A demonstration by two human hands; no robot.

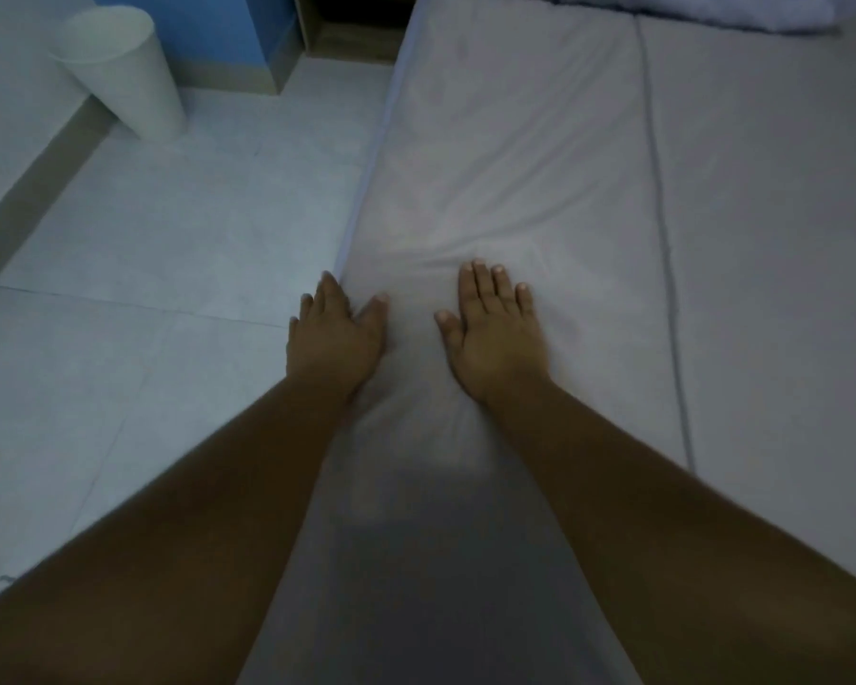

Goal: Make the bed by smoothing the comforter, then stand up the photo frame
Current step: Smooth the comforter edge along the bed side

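Left hand (337, 333), right hand (497, 338) flat on comforter (515, 165), mid-frame; grips apart, holding nothing. We judge: keep palms flat, sweep crease (416, 263) towards frame top.

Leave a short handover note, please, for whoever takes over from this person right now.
Left hand: open, palm down on the bed's left edge.
Right hand: open, flat on the bed cover. Neither has a grip on anything.
Done: the cover lies mostly flat further up.
Left: creases just ahead of the right hand; bunched white bedding at the far end; the photo frame is not in view and has yet to be stood up.
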